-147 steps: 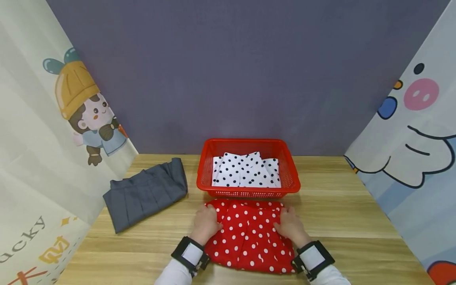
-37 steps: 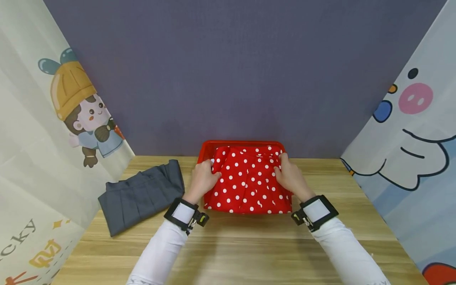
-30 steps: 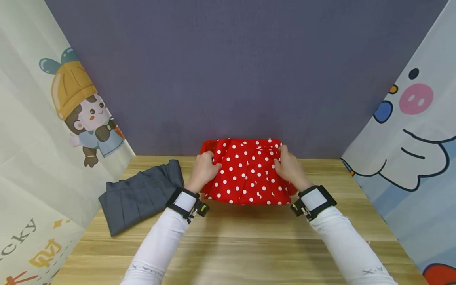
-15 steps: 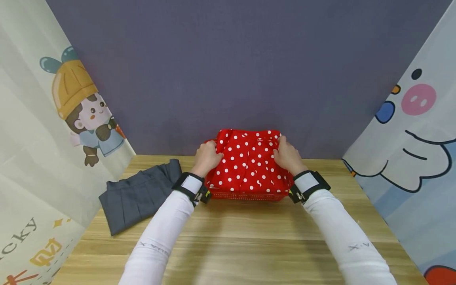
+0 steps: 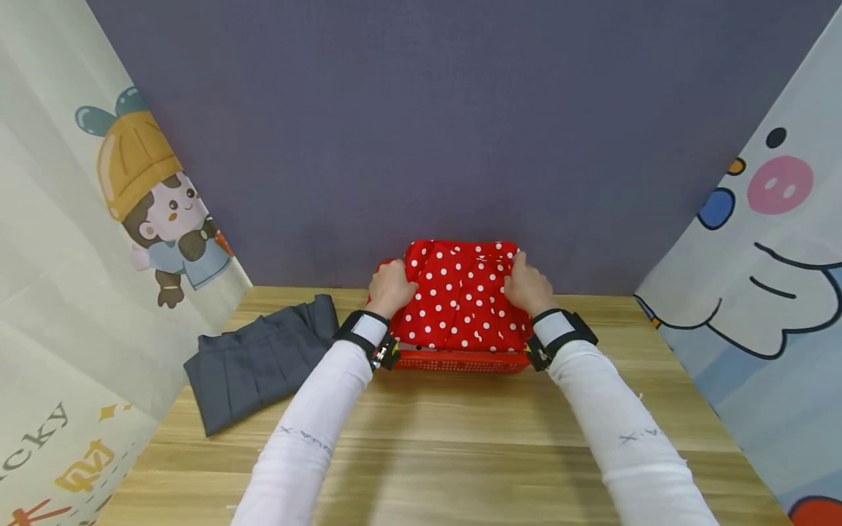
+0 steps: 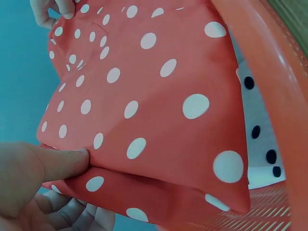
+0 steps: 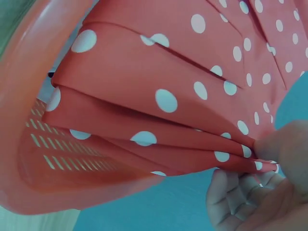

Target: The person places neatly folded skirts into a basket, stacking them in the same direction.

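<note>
A folded red skirt with white dots [image 5: 460, 299] lies over the opening of a red plastic basket [image 5: 463, 361], hiding most of it. My left hand [image 5: 392, 287] pinches the skirt's left edge, thumb on top and fingers underneath, as the left wrist view shows. On the other side my right hand [image 5: 528, 284] pinches the gathered right edge between thumb and fingers. Below the skirt, inside the basket, part of a white cloth with black dots [image 6: 263, 139] shows in the left wrist view.
A folded grey pleated skirt [image 5: 263, 365] lies on the wooden table [image 5: 460, 453] to the left of the basket. Behind the basket rises a dark grey-blue wall [image 5: 447, 131]. Printed curtains [image 5: 52, 256] hang at both sides.
Both hands have carried the red skirt from the table in front of the basket forward and over it. Within the last half second it shifts only slightly. The grey skirt stays put.
</note>
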{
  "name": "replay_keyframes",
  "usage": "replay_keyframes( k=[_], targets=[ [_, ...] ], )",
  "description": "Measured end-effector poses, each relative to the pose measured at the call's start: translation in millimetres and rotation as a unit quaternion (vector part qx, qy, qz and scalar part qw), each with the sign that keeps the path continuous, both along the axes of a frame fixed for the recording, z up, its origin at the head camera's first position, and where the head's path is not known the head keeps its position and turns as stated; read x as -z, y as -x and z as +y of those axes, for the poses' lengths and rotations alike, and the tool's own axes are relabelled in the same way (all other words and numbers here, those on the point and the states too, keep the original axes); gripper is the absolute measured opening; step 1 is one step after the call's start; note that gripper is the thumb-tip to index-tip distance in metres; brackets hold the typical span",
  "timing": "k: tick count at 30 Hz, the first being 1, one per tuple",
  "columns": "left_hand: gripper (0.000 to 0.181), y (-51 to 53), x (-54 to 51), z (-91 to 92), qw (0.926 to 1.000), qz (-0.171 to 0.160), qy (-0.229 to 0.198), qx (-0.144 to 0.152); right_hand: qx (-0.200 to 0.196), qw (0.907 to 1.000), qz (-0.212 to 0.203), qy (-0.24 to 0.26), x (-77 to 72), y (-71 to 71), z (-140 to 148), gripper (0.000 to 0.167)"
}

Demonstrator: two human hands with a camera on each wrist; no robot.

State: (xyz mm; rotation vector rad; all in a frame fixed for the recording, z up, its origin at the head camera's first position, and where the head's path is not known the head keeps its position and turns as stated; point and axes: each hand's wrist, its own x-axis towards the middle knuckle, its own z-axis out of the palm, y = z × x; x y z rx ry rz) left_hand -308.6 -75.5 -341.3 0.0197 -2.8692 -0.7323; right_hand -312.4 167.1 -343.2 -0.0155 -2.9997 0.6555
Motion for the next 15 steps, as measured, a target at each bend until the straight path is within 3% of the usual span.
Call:
replay_keyframes(
  k=[7,15],
  targets=[
    [0.023,7.4,13.4,3.1,0.9994,-0.032,0.011,-0.011,0.001,0.9995,-0.017,-0.028,10.4,3.8,-3,0.046],
    [0.017,13.2,20.9,8.6,0.9980,-0.055,0.021,-0.021,0.020,0.9987,-0.031,-0.035,18.2,10.2,-8,0.049]
  ],
)
